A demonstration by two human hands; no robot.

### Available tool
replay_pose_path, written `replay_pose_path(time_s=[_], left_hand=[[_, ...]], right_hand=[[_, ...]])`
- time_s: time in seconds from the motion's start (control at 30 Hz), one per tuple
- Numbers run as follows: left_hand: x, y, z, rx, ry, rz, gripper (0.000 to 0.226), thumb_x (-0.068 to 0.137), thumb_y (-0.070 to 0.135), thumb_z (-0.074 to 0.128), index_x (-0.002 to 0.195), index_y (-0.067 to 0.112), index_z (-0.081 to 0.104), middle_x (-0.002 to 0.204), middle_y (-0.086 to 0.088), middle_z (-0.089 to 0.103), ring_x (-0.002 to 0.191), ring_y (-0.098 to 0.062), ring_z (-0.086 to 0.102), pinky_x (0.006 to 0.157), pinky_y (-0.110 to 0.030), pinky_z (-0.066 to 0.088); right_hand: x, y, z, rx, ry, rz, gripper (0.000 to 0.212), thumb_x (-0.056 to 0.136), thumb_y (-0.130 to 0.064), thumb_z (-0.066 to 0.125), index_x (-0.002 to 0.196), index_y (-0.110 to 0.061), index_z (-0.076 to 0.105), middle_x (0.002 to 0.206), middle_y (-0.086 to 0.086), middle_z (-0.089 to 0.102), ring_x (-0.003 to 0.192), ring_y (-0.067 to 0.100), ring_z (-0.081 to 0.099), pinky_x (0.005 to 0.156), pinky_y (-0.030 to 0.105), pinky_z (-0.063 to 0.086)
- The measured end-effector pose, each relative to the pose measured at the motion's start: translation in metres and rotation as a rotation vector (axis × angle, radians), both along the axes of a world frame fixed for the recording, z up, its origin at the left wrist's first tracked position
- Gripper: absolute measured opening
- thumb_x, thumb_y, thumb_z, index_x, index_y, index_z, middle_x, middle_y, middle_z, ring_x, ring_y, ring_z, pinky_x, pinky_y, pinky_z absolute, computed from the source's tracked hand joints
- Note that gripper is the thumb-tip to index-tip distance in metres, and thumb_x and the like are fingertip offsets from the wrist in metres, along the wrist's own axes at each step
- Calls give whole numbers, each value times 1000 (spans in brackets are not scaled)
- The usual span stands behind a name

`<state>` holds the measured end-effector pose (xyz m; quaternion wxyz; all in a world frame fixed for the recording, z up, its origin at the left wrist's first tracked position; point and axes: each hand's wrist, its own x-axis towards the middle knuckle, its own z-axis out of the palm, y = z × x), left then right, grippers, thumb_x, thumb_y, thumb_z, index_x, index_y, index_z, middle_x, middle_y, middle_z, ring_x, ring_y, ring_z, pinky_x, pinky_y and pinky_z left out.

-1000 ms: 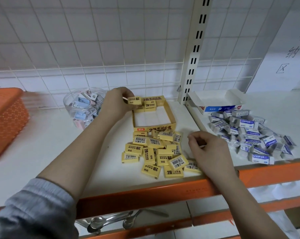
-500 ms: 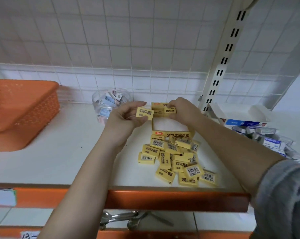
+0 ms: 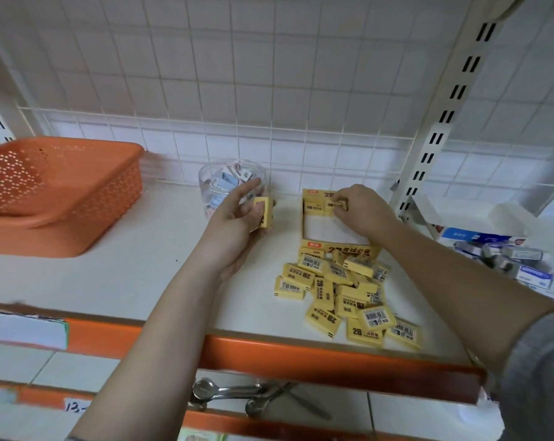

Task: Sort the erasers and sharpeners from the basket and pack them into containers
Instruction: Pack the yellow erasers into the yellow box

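A yellow cardboard box [image 3: 339, 246] sits on the white shelf with a row of yellow erasers along its far wall. My right hand [image 3: 358, 211] reaches into the box and pinches a yellow eraser [image 3: 338, 203] at that far row. My left hand [image 3: 237, 218] hovers left of the box, holding another yellow eraser [image 3: 264, 211] on edge between thumb and fingers. A loose pile of yellow erasers [image 3: 342, 294] lies in front of the box. A clear round tub [image 3: 231, 183] with sharpeners stands behind my left hand.
An orange perforated basket [image 3: 56, 195] stands at the left of the shelf. At the right lie a white-and-blue open box [image 3: 479, 230] and a heap of blue-and-white erasers [image 3: 517, 265]. A white slotted upright [image 3: 435, 135] rises behind. The orange shelf edge [image 3: 301, 354] runs along the front.
My right hand has left the front pile and reached into the box's far row with an eraser. My left hand has drawn back from the box, turning its eraser on edge.
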<state>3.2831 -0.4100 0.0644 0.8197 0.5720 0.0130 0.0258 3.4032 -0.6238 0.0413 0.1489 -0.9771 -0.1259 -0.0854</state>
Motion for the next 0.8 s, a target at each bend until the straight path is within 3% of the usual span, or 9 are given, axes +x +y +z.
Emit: replay_pose_path(time_s=[0.07,0.17,0.23,0.3,0.43,0.57,0.7,0.8], left_hand=[[10,4,1,87,-11,3,21,93,-2,47,105,14,54,75,5,68,70,-6,62,71,-21,52],[29,6,6,292,-42,-7,10,89,3,58,95,11,61,64,7,65,61,-4,61,73,-23,55],[45,2,10,442,-82,5,11,87,3,62,97,8,63,64,6,64,54,1,59,58,-14,51],[63,-6,13,558,-125,19,19,85,2,64,104,4,64,71,2,63,53,6,59,56,-7,47],[102,-24,8,828,-175,-23,23,83,8,69,106,7,67,73,3,63,65,-1,59,61,-5,44],[127,-41,1,1066,-187,-112,24,84,13,68,108,11,66,97,-5,67,85,-11,59,80,-20,48],[136,-52,-4,1132,-189,-163,26,82,15,71,107,8,68,108,-4,67,99,-13,59,84,-18,42],[141,-56,-8,1140,-165,-170,24,83,16,70,106,9,70,107,-5,68,94,-12,58,81,-19,41]], right_hand=[[-6,-1,4,38,-17,3,30,93,-23,55,120,-13,62,102,6,58,94,24,58,78,31,45],[-19,-5,13,74,7,6,24,93,-20,54,112,-11,65,107,7,63,98,22,59,85,36,49],[-31,-9,20,87,28,2,19,92,-19,54,104,-12,68,106,4,66,98,20,60,87,36,50],[-46,-13,28,82,50,-20,18,92,-21,54,102,-15,68,105,0,66,98,17,60,86,33,49],[-96,-29,33,145,70,-105,20,93,-25,54,105,-18,68,104,-3,66,96,13,58,86,30,46],[-154,-40,16,296,-23,-206,17,90,-27,58,101,-21,70,94,-6,67,87,10,62,76,25,46],[-187,-40,-6,391,-61,-288,11,89,-19,60,87,-23,70,84,-9,65,80,5,59,66,17,38],[-196,-41,-19,409,-86,-364,11,88,-16,61,85,-18,71,81,-4,68,74,11,62,65,24,43]])
